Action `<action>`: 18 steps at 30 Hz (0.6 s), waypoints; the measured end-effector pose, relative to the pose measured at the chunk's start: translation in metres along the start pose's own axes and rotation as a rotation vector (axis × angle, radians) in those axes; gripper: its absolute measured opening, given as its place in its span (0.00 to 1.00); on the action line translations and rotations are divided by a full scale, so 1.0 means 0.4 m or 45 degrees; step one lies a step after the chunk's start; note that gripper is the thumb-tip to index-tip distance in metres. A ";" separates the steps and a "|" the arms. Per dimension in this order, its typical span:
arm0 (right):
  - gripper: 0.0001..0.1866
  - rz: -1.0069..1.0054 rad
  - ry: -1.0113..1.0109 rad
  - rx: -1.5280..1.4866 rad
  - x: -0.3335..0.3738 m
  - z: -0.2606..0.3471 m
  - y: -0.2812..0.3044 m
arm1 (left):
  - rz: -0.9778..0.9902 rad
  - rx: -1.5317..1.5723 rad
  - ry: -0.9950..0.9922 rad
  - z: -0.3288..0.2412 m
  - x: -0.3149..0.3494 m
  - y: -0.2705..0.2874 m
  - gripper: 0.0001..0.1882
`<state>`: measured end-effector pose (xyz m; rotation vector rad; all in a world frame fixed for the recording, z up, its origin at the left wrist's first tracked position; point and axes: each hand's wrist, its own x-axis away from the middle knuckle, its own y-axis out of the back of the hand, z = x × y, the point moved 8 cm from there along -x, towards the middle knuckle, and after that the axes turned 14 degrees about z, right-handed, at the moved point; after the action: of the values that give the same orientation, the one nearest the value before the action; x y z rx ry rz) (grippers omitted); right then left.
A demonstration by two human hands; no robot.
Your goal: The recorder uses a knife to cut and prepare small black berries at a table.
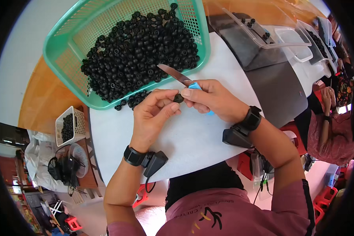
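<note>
Fingers (167, 103) of the left hand (153, 114) and right hand (212, 98) are pinched on one black piece (178, 98); a blue-handled knife (179, 76) is gripped rightward. The green basket (67, 39) is judged largely unprocessed.

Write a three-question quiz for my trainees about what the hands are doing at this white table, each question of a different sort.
1. True or false: the right hand holds a knife with a blue handle.
2. Multiple choice: the small black piece is pinched A) by the left hand alone, B) between the fingertips of both hands, C) by neither hand.
3. Fill in: the heap of black pieces lies in a ____ basket.

Key: 1 true; 2 B; 3 green.
</note>
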<state>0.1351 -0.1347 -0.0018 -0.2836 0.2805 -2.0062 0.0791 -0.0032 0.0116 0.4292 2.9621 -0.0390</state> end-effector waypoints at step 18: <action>0.15 -0.073 -0.060 0.034 -0.003 -0.021 0.010 | -0.074 0.021 0.032 0.010 0.000 0.001 0.15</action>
<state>0.1364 -0.1346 -0.0112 -0.3249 0.2180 -2.0552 0.0799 -0.0030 0.0076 0.3484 3.0003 -0.0648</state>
